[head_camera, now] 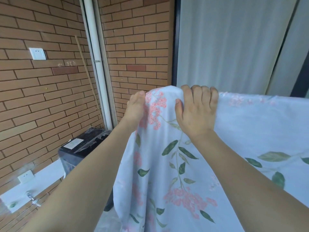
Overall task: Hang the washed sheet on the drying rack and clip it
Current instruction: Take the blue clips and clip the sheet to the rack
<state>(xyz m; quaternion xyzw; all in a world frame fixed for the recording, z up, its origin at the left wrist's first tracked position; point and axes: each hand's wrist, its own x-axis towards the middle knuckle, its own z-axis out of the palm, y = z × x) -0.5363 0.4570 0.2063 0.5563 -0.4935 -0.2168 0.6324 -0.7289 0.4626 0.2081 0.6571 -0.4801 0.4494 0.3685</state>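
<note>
Evidently the person's right hand (195, 109) curls over and grips the top fold of the pale blue floral cotton sheet (167, 164), draped over a hidden rack bar, while the left hand (136, 108) pinches its end corner, likely to spread it flat before clipping.

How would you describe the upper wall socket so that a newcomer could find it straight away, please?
Start at the brick wall on the left, beside the white drainpipe. The upper socket is a white square plate high on the bricks. The other socket sits far lower, on a white horizontal strip rather than bare brick.
</note>
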